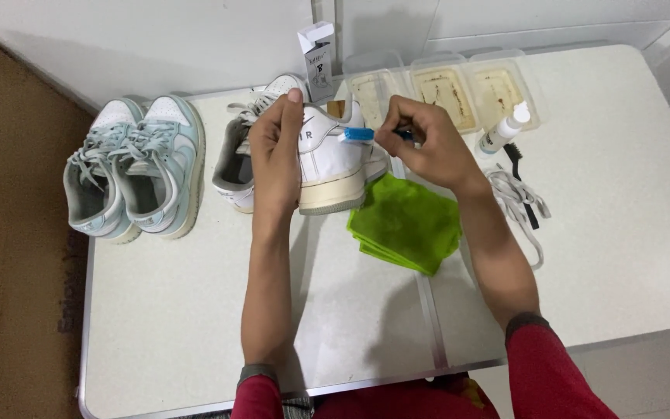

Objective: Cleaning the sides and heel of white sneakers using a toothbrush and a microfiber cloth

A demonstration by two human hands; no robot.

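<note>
White worktop (583,256) fills most of the view, with white wall tiles behind it and brown floor to its left.

One white shoe (333,155) stands on its side near the back middle. The left hand (277,155) wraps it from the heel side, its grip closed around the shoe, thumb up at the collar. The right hand (424,143) has its grip pinched on one blue-handled brush (360,134), whose head touches the shoe's upper just beside the left thumb.

A second white shoe (236,159) lies behind and left of the left hand, partly hidden by it. Further left of that hand sit two pale blue sneakers (133,167), side by side, toes pointing away.

Just below the right hand lies one folded green cloth (405,221). Behind the right hand stand three clear trays (443,85) in a row, each with brownish liquid. Right of that hand are one small white bottle (507,128) with a green label band, one black brush (523,182), and one loose pale lace (517,206) lying over it.

Behind the left hand's fingertips stands one tall white carton (318,58), its flap open, with dark print on its front.

Both sleeves are red.
</note>
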